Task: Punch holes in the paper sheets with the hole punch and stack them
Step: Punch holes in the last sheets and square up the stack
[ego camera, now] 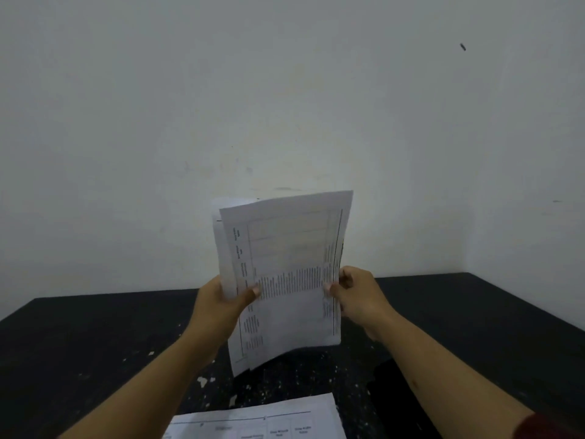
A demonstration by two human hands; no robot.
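Our left hand (221, 299) gripped the left edge of the paper sheets (285, 274), thumb on the printed face and the fingers (218, 288) curled behind. The sheets stood upright between our hands, lifted off the black bench (95, 337), a few of them fanned slightly apart above the thumb. We judged them light, thin and floppy; the unsupported bottom corner already bowed, so holding both side edges near mid-height kept them flat, and squeezing hard would crease them. Our right hand (351, 293) pinched the right edge likewise. Below our hands another printed sheet (259, 419) lay flat on the bench. We could not make out the hole punch.
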